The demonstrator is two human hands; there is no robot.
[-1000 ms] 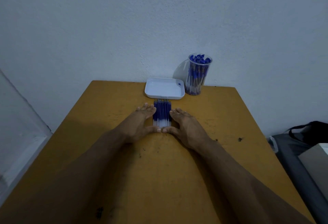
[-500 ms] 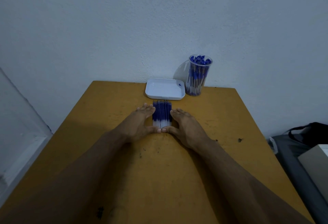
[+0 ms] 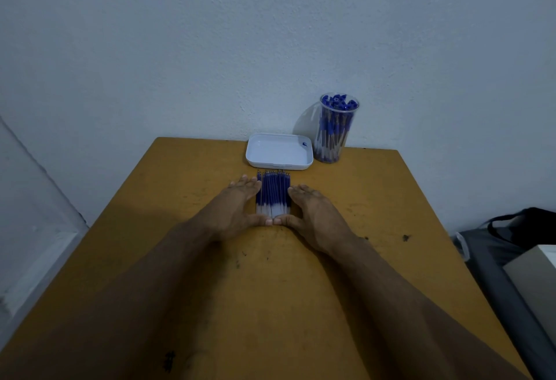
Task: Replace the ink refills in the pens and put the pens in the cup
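Tabletop (image 3: 150, 259): refills (image 3: 273, 193) point toward wall; flat left hand (image 3: 233, 212), right hand (image 3: 316, 217) flank them.

Small blue mark in white tray (image 3: 279, 151) corner too small to identify; pens (image 3: 334, 127) packed in cup (image 3: 338, 109) cannot be counted; dark bag (image 3: 523, 229) and pale box (image 3: 538, 277) cut off at right edge; counter (image 3: 150, 229) near edge out of frame

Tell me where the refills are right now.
In the head view the refills lie in a flat row mid-table, between the left hand and right hand, just in front of the white tray.
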